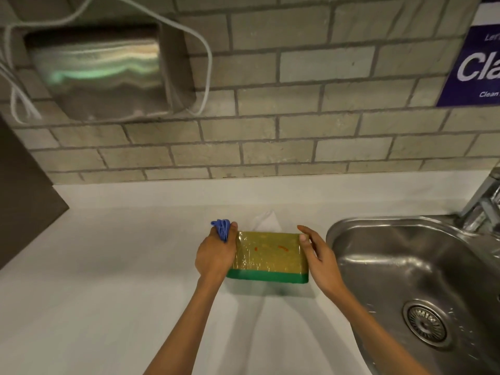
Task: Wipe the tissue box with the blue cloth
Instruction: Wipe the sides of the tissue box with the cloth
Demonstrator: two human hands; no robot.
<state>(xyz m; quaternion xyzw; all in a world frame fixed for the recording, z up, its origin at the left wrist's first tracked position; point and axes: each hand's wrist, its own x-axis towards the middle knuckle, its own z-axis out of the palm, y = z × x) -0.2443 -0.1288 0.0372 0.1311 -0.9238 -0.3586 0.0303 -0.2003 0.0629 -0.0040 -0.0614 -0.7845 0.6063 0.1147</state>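
Note:
The tissue box (267, 255) is yellow-gold with a green lower band, wrapped in shiny clear film, with small red marks on its near face. It stands on the white counter (108, 266), a white tissue (266, 221) sticking out behind it. My left hand (216, 255) presses against the box's left end and grips the bunched blue cloth (221, 228), which pokes out above my fingers. My right hand (315, 253) rests against the box's right end with fingers spread, thumb on the top corner.
A steel sink (414, 280) with a drain and a faucet (484, 201) lies just right of the box. A brick wall rises behind, carrying a metal dispenser (108, 74) with cables and a purple sign (476, 69). A dark panel (24, 190) stands at left.

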